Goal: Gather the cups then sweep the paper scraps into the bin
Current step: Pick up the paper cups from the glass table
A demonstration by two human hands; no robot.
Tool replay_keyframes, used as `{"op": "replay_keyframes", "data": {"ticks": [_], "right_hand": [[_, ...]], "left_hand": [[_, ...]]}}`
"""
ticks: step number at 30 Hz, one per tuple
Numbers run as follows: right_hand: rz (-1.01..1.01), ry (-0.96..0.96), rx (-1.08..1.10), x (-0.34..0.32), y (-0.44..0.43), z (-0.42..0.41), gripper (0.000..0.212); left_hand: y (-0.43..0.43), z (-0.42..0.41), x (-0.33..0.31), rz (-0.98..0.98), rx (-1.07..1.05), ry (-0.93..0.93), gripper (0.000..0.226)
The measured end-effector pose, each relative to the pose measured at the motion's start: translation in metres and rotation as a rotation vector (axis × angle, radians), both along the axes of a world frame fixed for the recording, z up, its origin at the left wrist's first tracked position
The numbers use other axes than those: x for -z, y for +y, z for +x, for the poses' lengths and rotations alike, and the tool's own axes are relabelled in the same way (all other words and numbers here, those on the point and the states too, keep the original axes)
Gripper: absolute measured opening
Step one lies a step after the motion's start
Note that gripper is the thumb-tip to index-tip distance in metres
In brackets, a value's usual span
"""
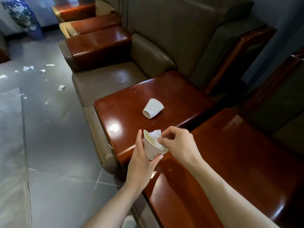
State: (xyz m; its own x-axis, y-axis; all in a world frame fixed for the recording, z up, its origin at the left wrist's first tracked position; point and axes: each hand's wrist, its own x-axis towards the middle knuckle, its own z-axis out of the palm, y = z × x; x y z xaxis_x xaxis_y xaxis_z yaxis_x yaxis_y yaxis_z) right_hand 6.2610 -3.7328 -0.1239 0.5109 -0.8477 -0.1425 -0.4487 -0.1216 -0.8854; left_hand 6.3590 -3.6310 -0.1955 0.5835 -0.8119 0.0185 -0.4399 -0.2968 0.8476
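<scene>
My left hand (142, 159) grips a white paper cup (152, 149) tilted over the near edge of a glossy red-brown wooden armrest table (125, 111). My right hand (178, 143) pinches a crumpled white paper (156, 134) at the cup's mouth, partly inside it. A second white paper cup (153, 108) lies on its side in the middle of the same wooden top, beyond both hands. Several white paper scraps (28, 68) are scattered on the grey floor at the left.
Grey-brown leather armchairs (164, 38) with red-brown wooden armrests line the right side. Another wooden top (230, 153) lies under my right forearm. A blue-and-white vase (21, 15) stands at the far left. Grey tiled floor (57, 145) spreads to the left.
</scene>
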Motion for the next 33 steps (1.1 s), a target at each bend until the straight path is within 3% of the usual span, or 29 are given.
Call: {"op": "replay_keyframes", "data": {"ticks": [5, 8, 11, 14, 22, 28, 33], "right_hand": [[-0.094, 0.159, -0.120, -0.001, -0.010, 0.047, 0.013], [-0.068, 0.098, -0.099, -0.001, -0.019, 0.076, 0.023], [0.097, -0.018, -0.041, 0.000, -0.030, 0.107, 0.026], [0.184, -0.056, 0.086, 0.014, -0.049, 0.137, 0.025], [0.096, 0.368, 0.321, 0.085, -0.114, 0.177, 0.087], [0.072, 0.533, 0.341, 0.121, -0.138, 0.202, 0.101], [0.047, 0.265, 0.410, 0.108, -0.142, 0.196, 0.083]], "left_hand": [[-0.015, 0.048, -0.003, -0.049, 0.145, -0.181, 0.095], [-0.028, 0.079, -0.004, -0.035, 0.159, -0.229, 0.078], [-0.036, 0.115, -0.004, 0.014, 0.134, -0.242, 0.058], [-0.043, 0.154, 0.000, 0.028, 0.123, -0.273, 0.054], [-0.065, 0.231, 0.024, 0.159, 0.138, -0.317, 0.052], [-0.086, 0.264, 0.035, 0.223, 0.218, -0.348, 0.053], [-0.109, 0.266, 0.028, 0.227, 0.298, -0.370, 0.053]]}}
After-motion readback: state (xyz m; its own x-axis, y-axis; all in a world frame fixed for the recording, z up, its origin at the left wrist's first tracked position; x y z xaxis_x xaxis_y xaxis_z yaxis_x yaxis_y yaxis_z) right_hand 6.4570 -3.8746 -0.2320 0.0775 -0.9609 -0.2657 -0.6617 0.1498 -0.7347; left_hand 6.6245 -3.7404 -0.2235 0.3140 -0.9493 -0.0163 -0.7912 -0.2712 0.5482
